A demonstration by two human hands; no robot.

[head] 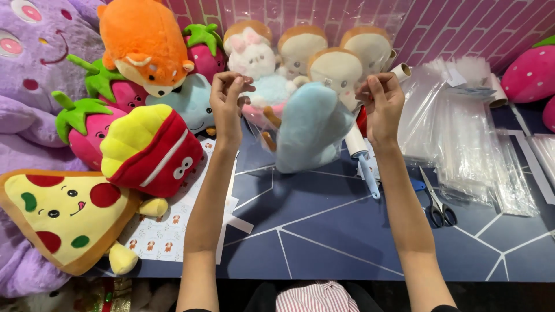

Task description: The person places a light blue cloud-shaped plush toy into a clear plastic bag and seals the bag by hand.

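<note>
Head view: left hand point(228, 92) and right hand point(383, 98) each pinch the top of a clear bag point(300, 124) holding a blue plush point(309, 130) above the surface point(324, 231); a loose pinch could drop it.

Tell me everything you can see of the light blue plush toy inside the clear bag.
The light blue plush toy looks soft and fuzzy, rounded on top, with orange bits low on its left side. It hangs inside a clear plastic bag, raised above the dark blue table. The left hand and right hand pinch the bag's top corners. Its face is not visible.
</note>
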